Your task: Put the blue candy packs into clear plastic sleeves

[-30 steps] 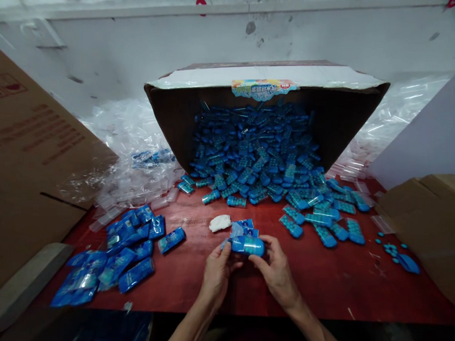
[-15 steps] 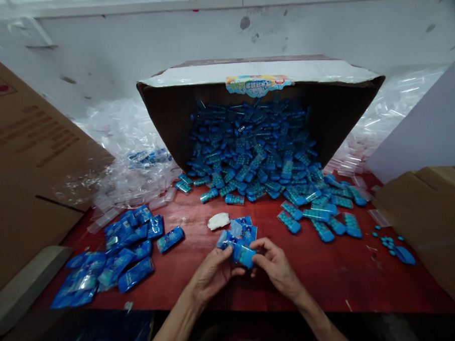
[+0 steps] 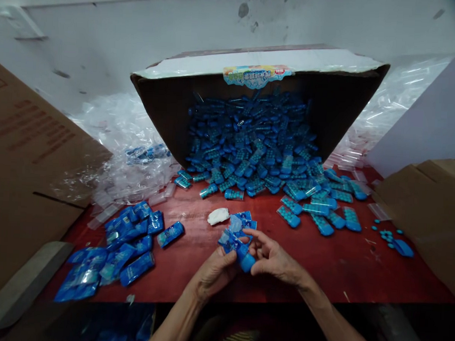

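My left hand (image 3: 216,271) is closed on a small blue packet (image 3: 235,245), gripping it between thumb and fingers near the table's front. A blue-bottomed container (image 3: 246,262) sticks out of the packet's right end. Bent over that end is my right hand (image 3: 274,258), its thumb and fingers apart beside the container; whether it touches is hard to tell. Just beyond the hands lie flat blue wrappers (image 3: 248,221) and a white lump (image 3: 218,216). To the left, a heap of filled blue packets (image 3: 129,231) rests on the red table (image 3: 185,274).
A tipped open carton (image 3: 151,104) spills many blue bead-filled containers (image 3: 258,162) onto the table. Clear plastic sleeves (image 3: 125,176) pile up at the left. Loose beads (image 3: 387,237) and a blue cap (image 3: 403,247) lie right. Cardboard boxes (image 3: 19,181) flank both sides.
The packet and container have tilted, with the blue end now lower. My right thumb and fingers have spread from their pinch at the container's edge. The view has shifted slightly.
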Available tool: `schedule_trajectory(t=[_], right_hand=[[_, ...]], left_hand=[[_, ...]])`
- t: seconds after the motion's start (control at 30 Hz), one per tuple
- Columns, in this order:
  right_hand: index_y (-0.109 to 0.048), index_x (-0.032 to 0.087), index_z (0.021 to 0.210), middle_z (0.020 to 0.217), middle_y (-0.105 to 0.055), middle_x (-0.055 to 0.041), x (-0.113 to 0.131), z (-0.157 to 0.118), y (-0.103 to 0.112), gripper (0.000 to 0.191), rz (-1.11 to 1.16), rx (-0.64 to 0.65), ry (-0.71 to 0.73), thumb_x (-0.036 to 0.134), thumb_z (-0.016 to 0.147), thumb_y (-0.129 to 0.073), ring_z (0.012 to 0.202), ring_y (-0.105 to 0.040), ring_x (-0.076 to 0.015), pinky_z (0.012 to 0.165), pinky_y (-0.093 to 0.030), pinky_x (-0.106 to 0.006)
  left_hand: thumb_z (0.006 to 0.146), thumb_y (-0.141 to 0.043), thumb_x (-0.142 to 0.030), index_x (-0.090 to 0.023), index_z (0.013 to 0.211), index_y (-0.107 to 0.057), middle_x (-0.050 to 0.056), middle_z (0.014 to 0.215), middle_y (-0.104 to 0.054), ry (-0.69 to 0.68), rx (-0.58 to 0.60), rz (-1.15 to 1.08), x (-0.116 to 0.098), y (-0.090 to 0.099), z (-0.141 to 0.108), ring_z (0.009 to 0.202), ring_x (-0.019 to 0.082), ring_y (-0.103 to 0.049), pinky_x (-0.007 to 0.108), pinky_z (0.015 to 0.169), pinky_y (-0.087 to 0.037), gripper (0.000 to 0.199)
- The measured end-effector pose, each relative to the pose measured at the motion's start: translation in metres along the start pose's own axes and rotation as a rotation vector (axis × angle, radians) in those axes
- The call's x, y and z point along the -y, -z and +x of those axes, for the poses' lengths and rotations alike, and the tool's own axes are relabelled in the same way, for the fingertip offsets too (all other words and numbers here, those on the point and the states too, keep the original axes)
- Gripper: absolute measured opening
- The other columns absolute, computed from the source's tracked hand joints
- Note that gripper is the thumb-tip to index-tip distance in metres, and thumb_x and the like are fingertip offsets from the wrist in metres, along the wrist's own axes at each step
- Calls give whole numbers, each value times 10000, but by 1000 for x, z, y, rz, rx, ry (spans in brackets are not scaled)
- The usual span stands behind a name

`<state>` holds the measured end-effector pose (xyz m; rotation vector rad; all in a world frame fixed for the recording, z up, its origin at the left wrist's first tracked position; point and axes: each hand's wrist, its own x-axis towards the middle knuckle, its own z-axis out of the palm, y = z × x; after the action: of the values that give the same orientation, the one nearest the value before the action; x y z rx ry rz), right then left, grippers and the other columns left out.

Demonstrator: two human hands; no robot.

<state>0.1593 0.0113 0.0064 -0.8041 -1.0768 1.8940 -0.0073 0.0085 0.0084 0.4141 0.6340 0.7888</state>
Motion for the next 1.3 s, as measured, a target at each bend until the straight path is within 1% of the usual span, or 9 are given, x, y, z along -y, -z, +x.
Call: schedule_trajectory(t=[0.23,0.37,0.53,0.67,0.8,0.9,1.03,1.13,1.3], right_hand=[[-447,276,1180,1055,-568,-33,16,-2,3,730,46,135,-104,146,513,-714,961,-543,-185,729,-462,-293],[-427,272,1197,972,-576,-6,16,-1,6,753,21,172,-136,150,513,-717,780,-555,-118,633,-452,-220],[-517,262,1103,754,-510,56,1,3,2,636,-30,-8,-31,177,510,-732,568,-432,-45,531,-377,-150],[-552,257,1050,694,-467,56,-17,2,-3,550,-63,-141,65,290,532,-734,565,-424,-64,552,-382,-175],[-545,232,1043,742,-525,20,-28,0,-3,531,-184,-214,103,421,569,-691,637,-491,-115,616,-415,-226],[-526,223,1062,803,-564,9,-27,-1,-3,548,-170,-174,95,466,589,-660,656,-515,-119,651,-426,-241],[-502,237,1096,736,-571,41,-22,-1,-3,574,-30,-59,24,413,581,-685,616,-519,-95,634,-432,-222],[-503,232,1107,789,-598,18,-23,-1,-4,580,-12,-2,-23,396,583,-688,696,-552,-129,664,-446,-256],[-493,233,1130,942,-591,-9,-27,3,-3,489,-208,2,22,333,670,-625,801,-553,-149,715,-444,-275]], left_hand=[[638,-645,-165,-119,1042,-571,123,952,-655,47,113,59,-3,-8,-4,991,256,-551,393,927,-321,414],[638,-650,-180,-104,975,-604,128,955,-654,52,131,47,-1,-9,-3,986,256,-553,374,919,-335,348],[645,-659,-219,-105,911,-618,107,874,-668,-11,30,-7,11,-8,1,896,222,-593,317,864,-389,292],[673,-638,-240,-125,898,-617,69,843,-668,-80,-95,-86,22,-10,1,799,162,-610,268,825,-414,254],[712,-597,-235,-125,943,-603,77,914,-654,-71,-127,-98,23,-15,-2,875,173,-594,291,882,-387,256],[715,-591,-209,-118,963,-595,99,936,-649,-55,-69,-65,20,-15,-5,945,212,-573,337,919,-359,265],[713,-584,-181,-114,931,-607,102,966,-645,-43,-2,-80,17,-11,-9,998,231,-545,369,946,-332,229],[714,-578,-167,-107,939,-608,105,995,-638,2,34,-88,17,-10,-10,979,222,-556,376,960,-313,235],[721,-568,-175,-117,946,-600,115,940,-658,-24,-61,-47,12,-3,-15,932,238,-583,415,924,-350,235]])
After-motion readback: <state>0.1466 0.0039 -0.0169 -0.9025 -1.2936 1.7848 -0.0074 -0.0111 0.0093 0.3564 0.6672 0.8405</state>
